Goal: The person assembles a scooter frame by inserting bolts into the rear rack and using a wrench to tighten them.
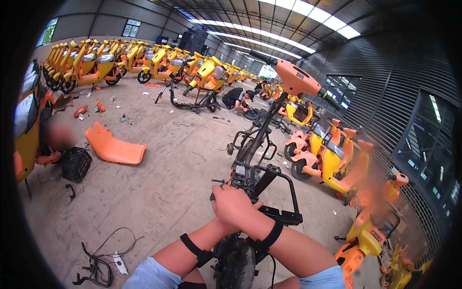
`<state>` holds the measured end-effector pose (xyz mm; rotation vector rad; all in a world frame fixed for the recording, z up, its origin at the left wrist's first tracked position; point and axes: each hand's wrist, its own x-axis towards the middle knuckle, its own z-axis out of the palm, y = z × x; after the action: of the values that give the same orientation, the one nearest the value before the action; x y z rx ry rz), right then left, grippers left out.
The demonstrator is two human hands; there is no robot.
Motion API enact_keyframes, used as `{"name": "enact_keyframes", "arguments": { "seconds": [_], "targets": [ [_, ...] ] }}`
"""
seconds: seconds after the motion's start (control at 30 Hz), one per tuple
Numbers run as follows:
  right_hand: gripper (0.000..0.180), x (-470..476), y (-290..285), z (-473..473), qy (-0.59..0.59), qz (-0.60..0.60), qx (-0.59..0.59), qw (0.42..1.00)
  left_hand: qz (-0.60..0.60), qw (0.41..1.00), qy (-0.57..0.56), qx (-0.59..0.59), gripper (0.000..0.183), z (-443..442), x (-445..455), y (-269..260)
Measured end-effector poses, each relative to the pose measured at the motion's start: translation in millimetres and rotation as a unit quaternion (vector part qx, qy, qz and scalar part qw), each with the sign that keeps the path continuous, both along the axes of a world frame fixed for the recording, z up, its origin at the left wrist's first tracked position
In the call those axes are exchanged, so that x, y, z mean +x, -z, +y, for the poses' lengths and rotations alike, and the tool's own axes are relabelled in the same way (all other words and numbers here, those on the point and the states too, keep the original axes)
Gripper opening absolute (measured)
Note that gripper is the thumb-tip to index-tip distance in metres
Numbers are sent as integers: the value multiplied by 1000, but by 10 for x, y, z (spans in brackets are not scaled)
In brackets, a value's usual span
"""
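Before me stands a stripped electric scooter frame [265, 126], black metal, with its orange handlebar cover [296, 77] still on. My forearms cross above its rear wheel [235, 263]. On top, my right hand [232, 204] reaches left across the frame, its fingers curled near the exposed wiring [239, 178]. A small dark part shows at its fingertips; whether it is gripped is unclear. Underneath, my left hand [258, 205] is mostly hidden by the right hand, with only a fingertip showing beside the black rear rack [294, 191].
An orange plastic body panel [117, 148] and a black basket-like part [76, 164] lie left. A black bracket with cable [95, 271] is lower left. Yellow-orange scooters [325, 155] line the right; more fill the back left. A person [236, 98] crouches ahead over parts.
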<state>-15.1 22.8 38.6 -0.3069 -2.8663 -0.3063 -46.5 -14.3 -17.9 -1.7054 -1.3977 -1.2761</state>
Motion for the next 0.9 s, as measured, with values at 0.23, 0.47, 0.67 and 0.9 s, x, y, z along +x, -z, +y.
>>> {"name": "enact_keyframes", "arguments": {
  "seconds": [0.23,0.47,0.67,0.9],
  "targets": [
    [19,1020,74,-154,-108,68,150,980,28,974,-24,-223,23,154,141,665],
    [36,1998,36,103,50,116,181,975,79,961,20,-264,11,-26,462,475],
    [9,2112,157,784,140,275,-120,944,-88,995,-41,-19,20,79,403,296],
    [18,1810,112,1218,240,303,-250,888,-143,976,-146,-69,39,250,408,131]
  ]
}}
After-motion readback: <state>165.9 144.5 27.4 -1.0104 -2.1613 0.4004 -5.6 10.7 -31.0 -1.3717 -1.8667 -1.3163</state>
